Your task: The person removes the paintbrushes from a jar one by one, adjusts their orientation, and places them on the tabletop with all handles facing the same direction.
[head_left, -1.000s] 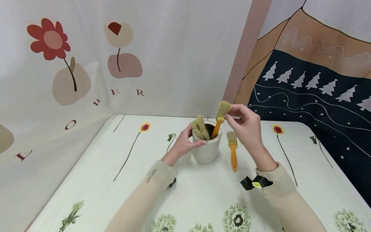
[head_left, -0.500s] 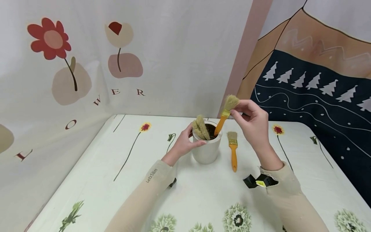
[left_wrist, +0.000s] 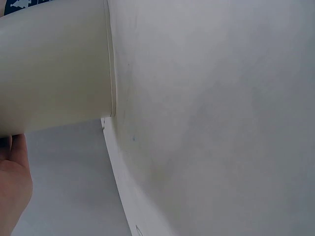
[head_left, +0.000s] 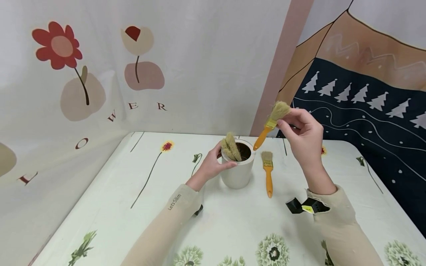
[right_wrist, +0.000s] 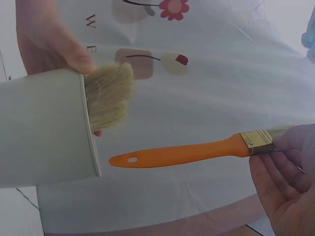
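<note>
My left hand (head_left: pixel 210 164) grips the rim and side of a white cylindrical cup (head_left: pixel 237 175) with a dark inside, standing on the table. Bristle heads of paintbrushes (head_left: pixel 231 147) stick up out of it on the left side, their handles hidden inside. Beyond the cup's right rim, my right hand (head_left: pixel 304 136) pinches another paintbrush (head_left: pixel 263 136) by its metal band, bristles up and orange handle slanting down toward the cup. In the right wrist view the end of this brush's handle (right_wrist: pixel 182 155) is clear of the cup mouth (right_wrist: pixel 91 147).
One more orange-handled paintbrush (head_left: pixel 268 173) lies on the table right of the cup, bristles pointing away. A flower-printed white cloth (head_left: pixel 149 229) covers the table. Printed curtains (head_left: pixel 206 74) hang behind and at the right.
The right hand has moved up and to the right, drawing the paintbrush out of the cup. The left hand and cup have stayed in place.
</note>
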Available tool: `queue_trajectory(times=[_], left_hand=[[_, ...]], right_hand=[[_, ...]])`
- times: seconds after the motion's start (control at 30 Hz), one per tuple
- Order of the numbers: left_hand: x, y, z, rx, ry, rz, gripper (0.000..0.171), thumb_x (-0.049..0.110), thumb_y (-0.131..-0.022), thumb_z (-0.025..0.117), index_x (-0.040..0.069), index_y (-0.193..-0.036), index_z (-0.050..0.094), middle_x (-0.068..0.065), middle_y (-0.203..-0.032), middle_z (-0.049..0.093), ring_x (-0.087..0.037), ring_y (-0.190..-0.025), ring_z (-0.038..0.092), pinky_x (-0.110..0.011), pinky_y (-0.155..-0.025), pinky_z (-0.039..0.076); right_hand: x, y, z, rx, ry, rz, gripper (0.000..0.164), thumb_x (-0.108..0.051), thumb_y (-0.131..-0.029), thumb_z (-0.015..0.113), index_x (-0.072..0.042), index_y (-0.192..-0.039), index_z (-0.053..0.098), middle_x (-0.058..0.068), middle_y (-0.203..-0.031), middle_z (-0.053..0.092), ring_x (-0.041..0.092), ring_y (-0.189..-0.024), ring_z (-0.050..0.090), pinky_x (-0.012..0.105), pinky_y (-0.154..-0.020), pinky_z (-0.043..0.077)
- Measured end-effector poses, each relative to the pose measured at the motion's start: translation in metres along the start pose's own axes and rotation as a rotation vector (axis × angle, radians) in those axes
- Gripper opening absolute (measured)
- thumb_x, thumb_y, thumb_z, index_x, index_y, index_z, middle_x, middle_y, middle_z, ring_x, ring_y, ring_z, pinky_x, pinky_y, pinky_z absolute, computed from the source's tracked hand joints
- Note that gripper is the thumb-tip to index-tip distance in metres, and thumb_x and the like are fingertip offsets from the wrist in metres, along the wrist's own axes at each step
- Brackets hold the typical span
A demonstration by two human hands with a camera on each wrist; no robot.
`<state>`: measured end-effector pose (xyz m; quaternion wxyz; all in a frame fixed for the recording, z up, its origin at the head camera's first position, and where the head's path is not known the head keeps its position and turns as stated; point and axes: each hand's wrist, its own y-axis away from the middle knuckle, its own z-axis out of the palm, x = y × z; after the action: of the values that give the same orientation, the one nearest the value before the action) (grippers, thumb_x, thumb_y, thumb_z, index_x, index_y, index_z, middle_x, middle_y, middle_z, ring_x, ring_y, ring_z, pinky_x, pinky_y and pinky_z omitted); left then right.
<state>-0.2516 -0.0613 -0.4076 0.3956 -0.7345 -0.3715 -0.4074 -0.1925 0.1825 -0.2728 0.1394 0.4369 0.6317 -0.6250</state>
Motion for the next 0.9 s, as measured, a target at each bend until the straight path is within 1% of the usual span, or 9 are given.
queue_trajectory(times=[0.33, 0.47, 0.57, 0.8, 0.9], left_hand=[[-0.002, 0.001, 0.001, 0.009, 0.009, 0.023, 0.128, 0.089, -0.061, 0.064, 0.007, -0.154, 0.033, -0.018, -0.150, 0.047, -0.035, -0.140, 0.046, -0.050, -0.119, 0.038], [-0.002, 0.001, 0.001, 0.012, 0.006, 0.021, 0.128, 0.090, -0.061, 0.063, 0.006, -0.153, 0.034, -0.018, -0.150, 0.047, -0.035, -0.140, 0.046, -0.050, -0.119, 0.037], [-0.001, 0.001, 0.001, 0.012, 0.009, 0.019, 0.128, 0.090, -0.061, 0.063, 0.006, -0.153, 0.033, -0.018, -0.150, 0.047, -0.035, -0.140, 0.045, -0.050, -0.119, 0.037], [-0.001, 0.001, 0.001, 0.010, 0.005, 0.011, 0.128, 0.090, -0.061, 0.063, 0.008, -0.154, 0.033, -0.016, -0.150, 0.047, -0.033, -0.140, 0.046, -0.047, -0.119, 0.038], [-0.002, 0.000, 0.001, 0.011, 0.008, 0.017, 0.127, 0.090, -0.060, 0.063, 0.008, -0.153, 0.034, -0.016, -0.149, 0.048, -0.033, -0.139, 0.047, -0.047, -0.119, 0.039]], right_hand=[[0.005, -0.001, -0.011, 0.018, 0.008, -0.006, 0.026, 0.003, -0.090, 0.069, 0.003, -0.116, 0.067, -0.024, -0.101, 0.068, -0.006, -0.091, 0.069, 0.010, -0.080, 0.056], [0.007, -0.001, -0.015, 0.022, 0.022, 0.006, 0.026, 0.002, -0.091, 0.069, 0.004, -0.116, 0.066, -0.024, -0.101, 0.068, -0.006, -0.091, 0.069, 0.010, -0.080, 0.056], [0.010, 0.000, -0.016, 0.025, 0.033, 0.015, 0.026, 0.001, -0.091, 0.069, 0.003, -0.116, 0.066, -0.025, -0.101, 0.068, -0.006, -0.090, 0.069, 0.010, -0.080, 0.056], [0.018, 0.002, -0.020, 0.028, 0.054, 0.031, 0.025, 0.002, -0.091, 0.069, 0.001, -0.116, 0.068, -0.026, -0.099, 0.067, -0.007, -0.088, 0.069, 0.009, -0.080, 0.056], [0.020, 0.003, -0.022, 0.027, 0.071, 0.042, 0.025, 0.002, -0.091, 0.069, 0.002, -0.115, 0.067, -0.027, -0.098, 0.066, -0.008, -0.087, 0.068, 0.008, -0.079, 0.055]])
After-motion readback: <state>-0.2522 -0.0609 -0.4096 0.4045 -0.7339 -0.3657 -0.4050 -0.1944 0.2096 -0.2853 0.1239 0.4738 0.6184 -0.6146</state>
